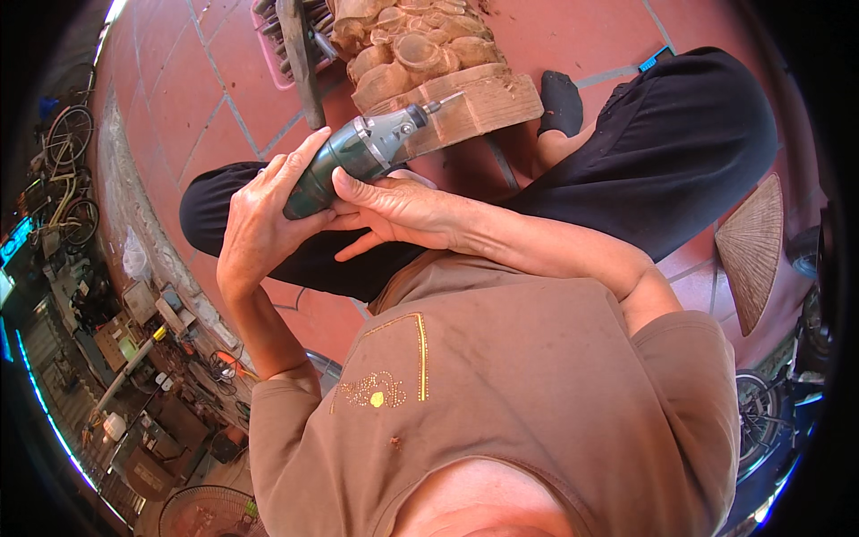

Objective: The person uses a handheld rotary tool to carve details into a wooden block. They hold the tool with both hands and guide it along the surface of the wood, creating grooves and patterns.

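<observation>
Both my hands hold a green and silver rotary carving tool [353, 157]. My left hand [259, 224] wraps around its rear body. My right hand [398, 210] lies over the middle of the tool from the right side. The tool's thin bit [440, 104] points at the base of a carved wooden sculpture [429, 63] standing on the red tiled floor just beyond my knees. The bit's tip sits at or very close to the wood's pale base edge.
My legs in black trousers [680, 152] are folded on the red tiles [179, 98]. A pink tray of tools [291, 45] lies left of the sculpture. A woven conical hat [756, 246] lies at right. Bicycles [67, 170] and cluttered shelves line the left edge.
</observation>
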Available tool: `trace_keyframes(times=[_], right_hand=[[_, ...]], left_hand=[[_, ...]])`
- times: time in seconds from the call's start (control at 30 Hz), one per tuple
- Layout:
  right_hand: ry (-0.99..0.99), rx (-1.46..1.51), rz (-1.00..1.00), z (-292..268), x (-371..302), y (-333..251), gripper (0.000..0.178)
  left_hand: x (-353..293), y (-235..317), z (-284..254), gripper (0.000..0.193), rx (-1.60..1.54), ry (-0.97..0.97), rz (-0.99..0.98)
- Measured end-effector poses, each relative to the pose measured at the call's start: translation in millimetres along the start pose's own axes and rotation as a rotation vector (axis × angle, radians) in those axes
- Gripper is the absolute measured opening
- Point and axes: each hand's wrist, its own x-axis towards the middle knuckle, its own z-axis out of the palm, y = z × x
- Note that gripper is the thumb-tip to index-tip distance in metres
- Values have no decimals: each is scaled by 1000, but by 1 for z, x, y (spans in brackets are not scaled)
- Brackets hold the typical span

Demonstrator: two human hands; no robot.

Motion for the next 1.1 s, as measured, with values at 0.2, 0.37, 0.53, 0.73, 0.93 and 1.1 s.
trace_keyframes(times=[0.2, 0.37, 0.53, 0.73, 0.93, 1.1], right_hand=[[2, 8, 3, 0, 1, 3, 80], [9, 23, 7, 5, -3, 2, 76], [-1, 28, 13, 7, -3, 6, 75], [-6, 28, -4, 5, 0, 9, 76], [21, 18, -2, 6, 1, 5, 78], [15, 4, -1, 3, 2, 4, 81]], left_hand=[[-2, 1, 1, 89, -6, 11, 10], [-4, 1, -1, 90, 7, -12, 12], [-10, -2, -2, 92, 6, -27, 12], [-10, -3, -2, 92, 0, -25, 13], [-7, -4, -1, 91, -12, -11, 5], [-4, -3, -1, 91, -11, 0, 1]])
